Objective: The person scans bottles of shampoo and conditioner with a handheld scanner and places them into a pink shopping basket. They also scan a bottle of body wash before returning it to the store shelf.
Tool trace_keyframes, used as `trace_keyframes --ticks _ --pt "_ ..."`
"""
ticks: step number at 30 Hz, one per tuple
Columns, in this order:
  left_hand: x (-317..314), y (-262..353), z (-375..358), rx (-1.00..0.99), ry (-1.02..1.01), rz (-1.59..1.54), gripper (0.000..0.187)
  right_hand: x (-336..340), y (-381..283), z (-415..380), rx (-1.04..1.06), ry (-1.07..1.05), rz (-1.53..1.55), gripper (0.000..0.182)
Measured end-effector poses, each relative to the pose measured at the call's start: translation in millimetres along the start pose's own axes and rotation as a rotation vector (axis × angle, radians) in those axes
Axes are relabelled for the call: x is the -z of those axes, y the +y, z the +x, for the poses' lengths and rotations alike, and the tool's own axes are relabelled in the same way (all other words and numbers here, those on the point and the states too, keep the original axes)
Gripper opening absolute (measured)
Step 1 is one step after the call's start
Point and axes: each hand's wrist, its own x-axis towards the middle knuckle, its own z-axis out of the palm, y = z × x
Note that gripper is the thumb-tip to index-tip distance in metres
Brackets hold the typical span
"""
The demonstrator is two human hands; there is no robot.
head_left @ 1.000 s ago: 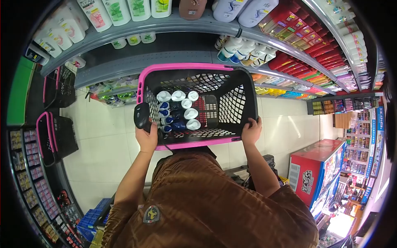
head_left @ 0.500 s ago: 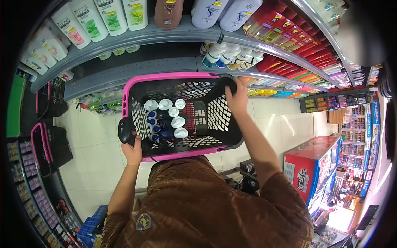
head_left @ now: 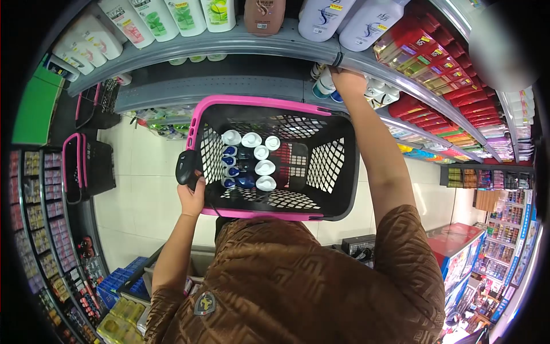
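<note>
A black basket (head_left: pixel 338 200) with pink edges hangs in front of me, holding several white-capped and blue-capped bottles (head_left: pixel 265 167) on its left side. My left hand (head_left: pixel 192 195) is closed around the black handle grip (head_left: pixel 185 167) at the basket's left end. Beyond the basket, my right hand (head_left: pixel 348 83) reaches to the lower shelf, at the white bottles (head_left: pixel 325 85) under the shelf edge. Its fingertips are partly hidden there, so whether they hold a bottle is unclear.
Shampoo bottles (head_left: pixel 186 16) line the upper shelf (head_left: pixel 229 47). Red packages (head_left: pixel 424 51) fill the shelves at right. Stacked black-and-pink baskets (head_left: pixel 89 166) stand on the floor at left. A red freezer (head_left: pixel 455 238) is at lower right, and blue packs (head_left: pixel 121 281) are at lower left.
My right hand has left the basket's far right corner and moved up to the bottles on the lower shelf. My left hand keeps its hold. The basket appears further right in view.
</note>
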Motion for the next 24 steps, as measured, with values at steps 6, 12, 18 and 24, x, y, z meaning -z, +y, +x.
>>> trace_keyframes --ticks 6,12,18,24 --pt "-4.5 5.3 0.0 -0.024 0.042 -0.044 0.017 0.0 12.5 -27.0 -0.192 -0.082 0.101 0.06" --pt "-3.6 8.5 0.4 -0.027 0.05 -0.058 0.015 21.4 19.5 -76.2 -0.12 0.081 0.438 0.048" --pt "6.3 10.7 3.0 -0.001 -0.022 -0.178 0.014 57.7 21.4 -154.8 -0.149 0.263 0.811 0.03" --pt "8.7 16.5 -0.6 0.069 -0.115 -0.192 0.012 132.1 -17.8 -225.8 -0.382 0.349 1.059 0.027"
